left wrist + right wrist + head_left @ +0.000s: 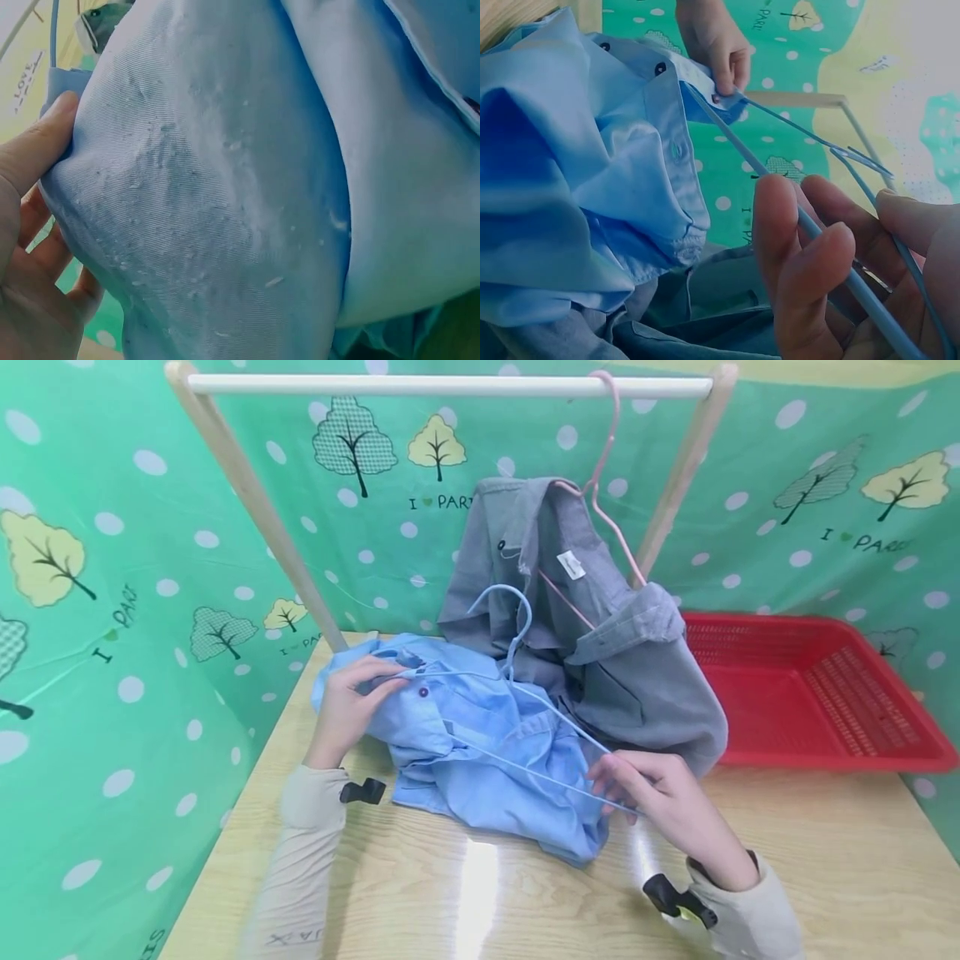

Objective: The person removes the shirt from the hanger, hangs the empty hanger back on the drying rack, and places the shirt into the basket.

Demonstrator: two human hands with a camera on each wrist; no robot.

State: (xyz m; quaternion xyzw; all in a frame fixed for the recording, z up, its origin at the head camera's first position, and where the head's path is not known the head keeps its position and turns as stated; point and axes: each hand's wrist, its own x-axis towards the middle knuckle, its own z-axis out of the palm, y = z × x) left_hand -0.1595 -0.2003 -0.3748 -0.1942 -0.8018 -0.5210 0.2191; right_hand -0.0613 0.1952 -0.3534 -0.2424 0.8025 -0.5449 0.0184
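A person stands at the pale wood-grain tabletop (405,893), holding a thin light-blue triangular clothes hanger (510,672) over a crumpled light-blue button-front shirt (502,806). The hanger's long axis slants from the person's left, farther from them, down to their right, nearer them; its hook points away toward the rack, curving so that its tip lies to the left. Its left end disappears into the shirt's opening, while the right end lies bare, out past the cloth. The left hand (350,706) has thumb and fingers pinching the shirt's edge around that covered end. The right hand (663,793) has its fingers curled loosely about the bare end, the two bars running between them. Behind, a grey button-front shirt (637,685) hangs on a pink wire hanger (612,435), hooked near the right end of a wooden rack's white rod (450,385); its lower part slumps right beside the blue one. At the right rear sits a shallow red plastic basket (825,763) with slotted walls, its left part hidden by the grey shirt; inside, I can see its red floor. A green tree-printed sheet (157,635) hangs behind everything.
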